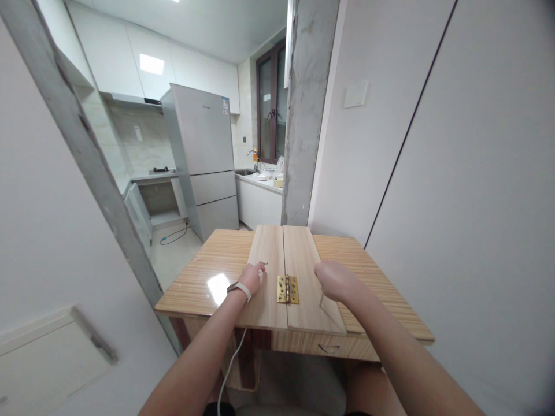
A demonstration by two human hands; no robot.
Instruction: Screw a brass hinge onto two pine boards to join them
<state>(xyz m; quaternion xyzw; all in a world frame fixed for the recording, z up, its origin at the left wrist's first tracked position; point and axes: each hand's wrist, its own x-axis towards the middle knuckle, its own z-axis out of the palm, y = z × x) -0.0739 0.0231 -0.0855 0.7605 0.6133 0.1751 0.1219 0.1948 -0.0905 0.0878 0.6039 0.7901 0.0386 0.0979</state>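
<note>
Two pale wooden boards, a left board (266, 245) and a right board (301, 248), lie side by side on the table. A brass hinge (288, 289) lies open across their seam, with its holes showing. My left hand (251, 278), with a watch on its wrist, rests on the left board. Its fingertips reach the small screws (264, 263) there; no screw is clearly lifted. Above the right board my right hand (337, 281) is closed in a fist. A thin shaft (321, 299), apparently a screwdriver's, sticks out below it; the handle is hidden.
The wood-grain table (195, 283) has a drawer handle (328, 348) at its front. A white cable (232, 364) hangs down by the front edge. Walls stand close on both sides. Beyond the table are a fridge (208, 138) and a kitchen counter (260, 199).
</note>
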